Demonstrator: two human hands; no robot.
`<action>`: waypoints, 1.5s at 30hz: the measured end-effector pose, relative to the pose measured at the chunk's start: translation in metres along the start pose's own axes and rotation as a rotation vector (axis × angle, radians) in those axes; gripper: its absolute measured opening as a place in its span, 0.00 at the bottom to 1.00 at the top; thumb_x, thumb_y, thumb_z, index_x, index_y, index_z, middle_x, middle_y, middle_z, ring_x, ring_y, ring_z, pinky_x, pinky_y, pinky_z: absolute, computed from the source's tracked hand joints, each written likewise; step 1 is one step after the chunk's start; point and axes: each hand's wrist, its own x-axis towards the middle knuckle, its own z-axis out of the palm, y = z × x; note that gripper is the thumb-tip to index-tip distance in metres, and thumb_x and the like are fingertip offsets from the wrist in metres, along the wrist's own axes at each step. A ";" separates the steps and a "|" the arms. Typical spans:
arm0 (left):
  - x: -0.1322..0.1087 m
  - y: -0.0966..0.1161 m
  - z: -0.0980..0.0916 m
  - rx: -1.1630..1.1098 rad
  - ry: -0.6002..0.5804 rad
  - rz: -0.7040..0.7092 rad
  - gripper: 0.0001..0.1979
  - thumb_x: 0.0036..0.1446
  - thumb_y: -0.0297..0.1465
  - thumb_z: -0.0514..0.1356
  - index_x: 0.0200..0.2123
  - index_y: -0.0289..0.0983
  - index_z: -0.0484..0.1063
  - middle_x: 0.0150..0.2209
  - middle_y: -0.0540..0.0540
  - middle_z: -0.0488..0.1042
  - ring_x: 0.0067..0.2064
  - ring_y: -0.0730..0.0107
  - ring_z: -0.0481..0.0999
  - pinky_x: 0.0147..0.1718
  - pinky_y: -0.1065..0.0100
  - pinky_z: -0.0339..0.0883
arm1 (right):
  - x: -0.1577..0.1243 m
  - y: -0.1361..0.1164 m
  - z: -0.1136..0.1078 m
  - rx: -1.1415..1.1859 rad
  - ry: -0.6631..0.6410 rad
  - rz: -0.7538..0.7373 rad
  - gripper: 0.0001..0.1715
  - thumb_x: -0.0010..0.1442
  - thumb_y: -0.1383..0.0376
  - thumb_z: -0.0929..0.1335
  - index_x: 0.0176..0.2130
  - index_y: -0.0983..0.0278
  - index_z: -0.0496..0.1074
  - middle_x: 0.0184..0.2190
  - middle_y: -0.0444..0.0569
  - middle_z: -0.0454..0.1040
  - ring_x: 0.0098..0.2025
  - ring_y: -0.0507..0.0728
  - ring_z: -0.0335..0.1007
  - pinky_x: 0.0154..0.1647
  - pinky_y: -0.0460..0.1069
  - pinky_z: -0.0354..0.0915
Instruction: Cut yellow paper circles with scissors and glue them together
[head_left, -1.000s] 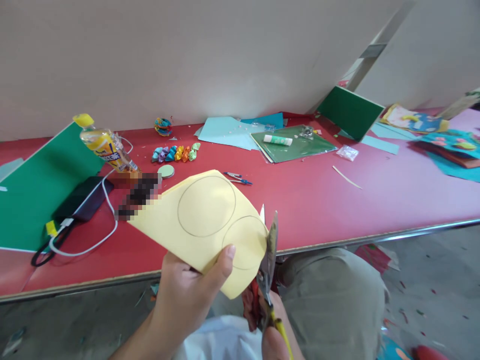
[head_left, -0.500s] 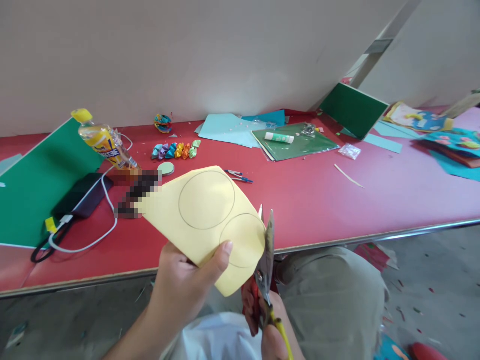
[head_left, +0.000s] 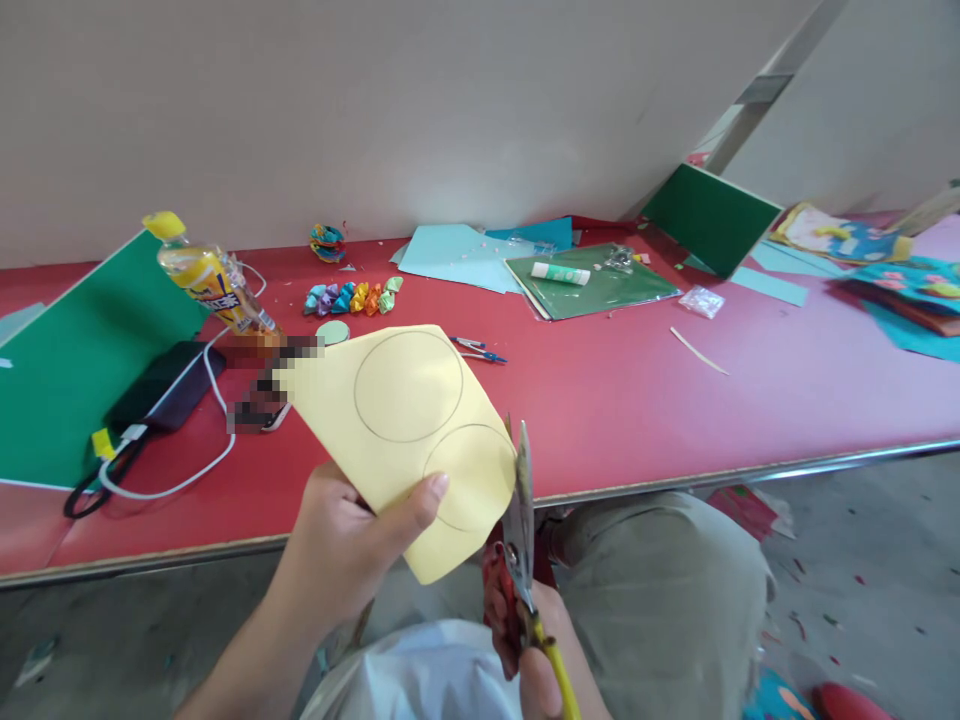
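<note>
My left hand (head_left: 360,540) pinches a pale yellow sheet of paper (head_left: 330,400), its thumb on top and the other fingers underneath. Two circles are drawn in thin line on the sheet; the lower one touches the right cut edge, which curves along it. My right hand (head_left: 536,640) is wrapped round the handles of a pair of scissors (head_left: 521,515), one grip yellow and one red. The blades point up and stand a little apart, right at the paper's right edge beside the lower circle. Part of the right hand is hidden by the handles.
On the red table (head_left: 615,400) lie compasses (head_left: 480,350), a glue stick (head_left: 560,274) on a green sheet pack (head_left: 600,290), folded coloured paper pieces (head_left: 352,298) and light blue paper (head_left: 450,255). A drink bottle (head_left: 217,290), a black power bank (head_left: 165,390) and a white cable (head_left: 225,450) are at left.
Both hands, with the paper and the scissors, have shifted slightly left. The scissors stay at the paper's right edge, and the blades look a little closer together.
</note>
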 end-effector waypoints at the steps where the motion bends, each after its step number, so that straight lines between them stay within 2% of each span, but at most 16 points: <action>1: 0.001 0.000 -0.002 0.017 -0.012 -0.004 0.04 0.44 0.30 0.63 0.27 0.38 0.78 0.33 0.47 0.79 0.35 0.61 0.78 0.32 0.70 0.74 | -0.003 -0.001 0.000 -0.012 0.014 -0.031 0.30 0.50 0.37 0.58 0.22 0.58 0.66 0.18 0.46 0.65 0.19 0.57 0.63 0.19 0.51 0.62; 4: 0.003 -0.001 -0.006 0.050 -0.035 -0.020 0.04 0.44 0.30 0.63 0.26 0.38 0.78 0.33 0.47 0.79 0.36 0.59 0.78 0.32 0.68 0.74 | -0.010 -0.004 0.000 -0.030 0.032 -0.056 0.32 0.49 0.35 0.56 0.23 0.56 0.67 0.21 0.47 0.68 0.23 0.59 0.65 0.23 0.52 0.64; 7: 0.005 -0.001 -0.009 0.038 -0.054 -0.032 0.04 0.45 0.30 0.63 0.27 0.38 0.78 0.34 0.47 0.79 0.36 0.60 0.78 0.32 0.69 0.75 | -0.007 -0.012 0.001 -0.032 0.027 -0.052 0.33 0.49 0.35 0.56 0.30 0.57 0.70 0.23 0.48 0.70 0.24 0.59 0.66 0.25 0.50 0.65; 11: 0.008 0.000 -0.012 0.002 -0.095 -0.039 0.07 0.45 0.30 0.64 0.31 0.38 0.78 0.38 0.46 0.78 0.38 0.61 0.78 0.33 0.70 0.74 | 0.007 -0.027 0.003 -0.010 -0.054 -0.094 0.41 0.48 0.33 0.55 0.36 0.63 0.71 0.24 0.48 0.71 0.26 0.58 0.66 0.24 0.49 0.65; 13: 0.009 -0.001 -0.014 -0.012 -0.104 -0.034 0.09 0.44 0.31 0.64 0.32 0.37 0.78 0.40 0.45 0.78 0.39 0.60 0.78 0.33 0.70 0.74 | 0.009 -0.034 0.004 -0.003 -0.089 -0.115 0.43 0.47 0.32 0.54 0.35 0.63 0.71 0.23 0.48 0.70 0.24 0.57 0.65 0.23 0.48 0.64; 18: 0.012 -0.003 -0.017 -0.038 -0.135 -0.047 0.11 0.44 0.33 0.65 0.34 0.35 0.78 0.41 0.43 0.77 0.38 0.60 0.78 0.32 0.70 0.75 | 0.004 -0.037 0.008 -0.031 -0.029 -0.074 0.39 0.52 0.36 0.54 0.33 0.63 0.70 0.23 0.49 0.69 0.23 0.55 0.62 0.22 0.46 0.63; 22: 0.018 -0.001 -0.025 0.011 -0.237 -0.053 0.12 0.45 0.33 0.65 0.35 0.37 0.78 0.42 0.44 0.76 0.39 0.61 0.78 0.33 0.70 0.74 | 0.008 -0.036 0.009 0.026 -0.092 -0.033 0.39 0.49 0.33 0.55 0.28 0.63 0.70 0.19 0.47 0.67 0.20 0.53 0.60 0.18 0.46 0.60; 26: 0.027 -0.003 -0.036 0.092 -0.360 -0.055 0.13 0.45 0.33 0.65 0.37 0.38 0.77 0.43 0.45 0.76 0.41 0.60 0.77 0.35 0.70 0.74 | 0.010 -0.039 0.009 0.116 -0.131 0.014 0.39 0.45 0.32 0.57 0.27 0.63 0.68 0.19 0.47 0.67 0.21 0.54 0.61 0.18 0.46 0.60; 30: 0.037 -0.010 -0.045 0.126 -0.399 -0.072 0.13 0.45 0.35 0.65 0.36 0.36 0.77 0.39 0.45 0.78 0.37 0.60 0.78 0.30 0.71 0.74 | 0.007 -0.036 0.011 0.152 -0.140 0.057 0.38 0.45 0.32 0.57 0.23 0.63 0.65 0.20 0.46 0.64 0.22 0.53 0.59 0.19 0.45 0.59; 34: 0.040 -0.015 -0.043 0.122 -0.352 -0.048 0.14 0.46 0.35 0.64 0.37 0.34 0.76 0.34 0.45 0.79 0.35 0.61 0.78 0.29 0.72 0.73 | 0.004 -0.027 0.011 0.091 -0.165 0.050 0.39 0.46 0.32 0.54 0.25 0.63 0.64 0.19 0.44 0.61 0.19 0.51 0.55 0.17 0.44 0.55; 38: 0.030 -0.011 -0.030 0.159 -0.249 -0.001 0.15 0.49 0.36 0.62 0.38 0.33 0.75 0.31 0.45 0.78 0.33 0.62 0.77 0.27 0.72 0.72 | 0.004 -0.017 0.008 0.057 -0.215 -0.031 0.42 0.45 0.30 0.53 0.30 0.63 0.66 0.21 0.44 0.62 0.20 0.51 0.55 0.19 0.45 0.57; 42: 0.016 -0.006 -0.018 0.178 -0.147 -0.032 0.15 0.47 0.38 0.62 0.33 0.32 0.76 0.27 0.46 0.78 0.32 0.59 0.77 0.26 0.70 0.72 | 0.005 -0.012 0.007 -0.016 -0.130 -0.169 0.42 0.49 0.33 0.53 0.39 0.64 0.67 0.28 0.49 0.68 0.28 0.56 0.64 0.29 0.48 0.63; 45: 0.010 -0.003 -0.016 0.159 -0.187 -0.047 0.13 0.47 0.39 0.62 0.30 0.35 0.76 0.24 0.48 0.77 0.32 0.59 0.77 0.25 0.71 0.71 | 0.007 -0.017 0.006 -0.061 -0.096 -0.214 0.41 0.51 0.36 0.54 0.46 0.64 0.66 0.35 0.52 0.71 0.35 0.60 0.67 0.36 0.50 0.65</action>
